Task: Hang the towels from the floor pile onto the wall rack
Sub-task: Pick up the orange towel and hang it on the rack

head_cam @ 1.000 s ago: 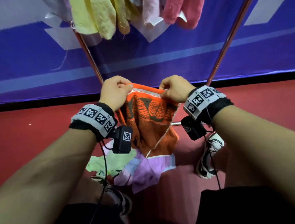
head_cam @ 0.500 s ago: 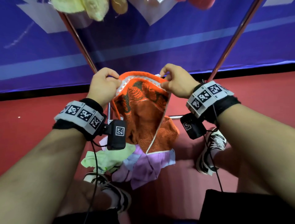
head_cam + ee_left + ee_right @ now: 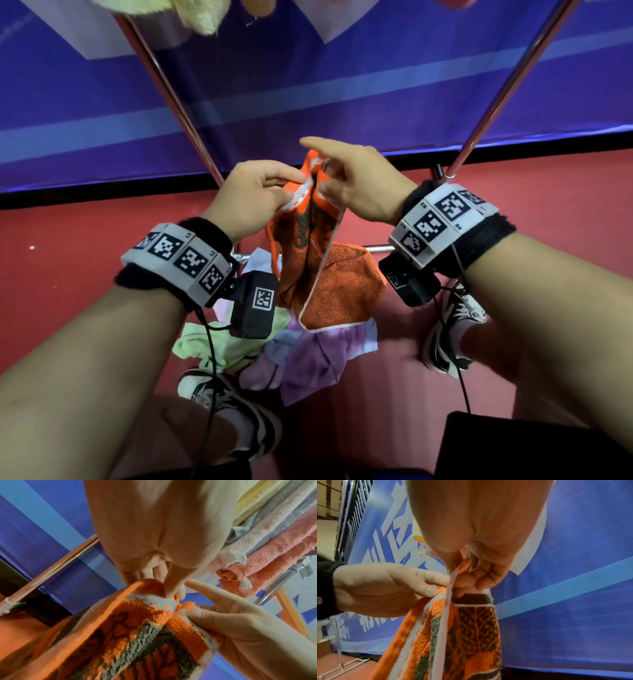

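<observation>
An orange towel (image 3: 329, 284) with a brown pattern and white border hangs folded lengthwise between my hands, above the floor pile. My left hand (image 3: 260, 195) pinches one top corner between thumb and fingers. My right hand (image 3: 352, 185) pinches the other corner right beside it, index finger stretched out. The two corners meet in the left wrist view, on the orange towel (image 3: 145, 622). In the right wrist view the same orange towel (image 3: 462, 628) hangs down below my curled right fingers (image 3: 481, 577). The pile (image 3: 308, 359) of purple, pale blue and green towels lies on the red floor.
Two chrome rack legs (image 3: 178, 102) (image 3: 507, 85) slant up to the rack, with a low crossbar (image 3: 376, 247) behind the towel. Yellow and pink towels (image 3: 267, 555) hang from the rack overhead. My shoes (image 3: 448, 329) (image 3: 236, 411) flank the pile. A blue banner (image 3: 342, 85) backs the rack.
My hands have come together, bringing the towel's two top corners side by side and folding it in half. My right index finger has stretched out.
</observation>
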### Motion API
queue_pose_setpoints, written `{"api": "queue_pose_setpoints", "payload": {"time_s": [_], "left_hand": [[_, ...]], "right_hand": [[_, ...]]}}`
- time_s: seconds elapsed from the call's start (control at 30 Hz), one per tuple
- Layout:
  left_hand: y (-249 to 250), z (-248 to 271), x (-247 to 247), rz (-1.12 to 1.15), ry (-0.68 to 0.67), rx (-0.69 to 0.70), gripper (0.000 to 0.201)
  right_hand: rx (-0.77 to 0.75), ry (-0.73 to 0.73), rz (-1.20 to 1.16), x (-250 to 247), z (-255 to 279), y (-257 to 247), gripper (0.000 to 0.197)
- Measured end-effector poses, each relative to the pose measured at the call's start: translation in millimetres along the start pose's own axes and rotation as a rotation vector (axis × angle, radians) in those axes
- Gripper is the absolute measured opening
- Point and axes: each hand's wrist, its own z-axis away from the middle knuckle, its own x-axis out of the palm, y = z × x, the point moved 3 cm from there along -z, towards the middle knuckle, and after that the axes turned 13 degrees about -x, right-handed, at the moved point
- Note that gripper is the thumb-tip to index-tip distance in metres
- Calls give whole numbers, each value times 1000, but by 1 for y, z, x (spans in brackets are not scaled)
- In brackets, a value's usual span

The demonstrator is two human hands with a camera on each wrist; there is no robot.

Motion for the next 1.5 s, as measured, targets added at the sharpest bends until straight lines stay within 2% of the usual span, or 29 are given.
{"api": "queue_pose_setpoints", "payload": {"time_s": [0.13, 0.23, 0.3, 0.37, 0.5, 0.63, 0.73, 0.83, 0.93, 1.03, 1.1, 1.3, 1.5], "left_hand": [[2, 1, 3, -26, -1, 56, 35], [3, 3, 3, -15, 20, 79, 35], [1, 3, 2, -16, 36, 88, 36], [-3, 1, 1, -22, 35, 71, 34], [-16, -4, -2, -138, 18, 6, 33], [-31, -9, -11, -293, 71, -30, 38], [-34, -9, -16, -370, 112, -22, 33], [-31, -7, -18, -323, 155, 28, 27], [-25, -5, -16, -206, 193, 94, 28], [-18, -5, -14, -96, 219, 128, 32], [-13, -4, -12, -30, 209, 126, 33], [-6, -5, 1, 137, 60, -37, 25], [-6, -5, 8, 188, -21, -66, 43]], "right_hand": [[12, -81, 34, 3, -1, 4, 55], [12, -111, 81, 4, -3, 5, 30], [34, -80, 43, 3, -4, 7, 12], [57, -46, 21, 2, -4, 7, 7], [142, 79, 25, -8, -4, 13, 10], [222, 180, 58, -20, 0, 23, 10], [271, 215, 92, -27, 2, 30, 11], [311, 274, 106, -31, 3, 39, 15], [335, 316, 38, -30, 5, 45, 28], [306, 299, -116, -24, 5, 42, 31], [264, 252, -134, -21, 4, 41, 34], [248, 126, -112, -14, 1, 40, 30], [195, 40, -150, -10, 2, 27, 32]]}}
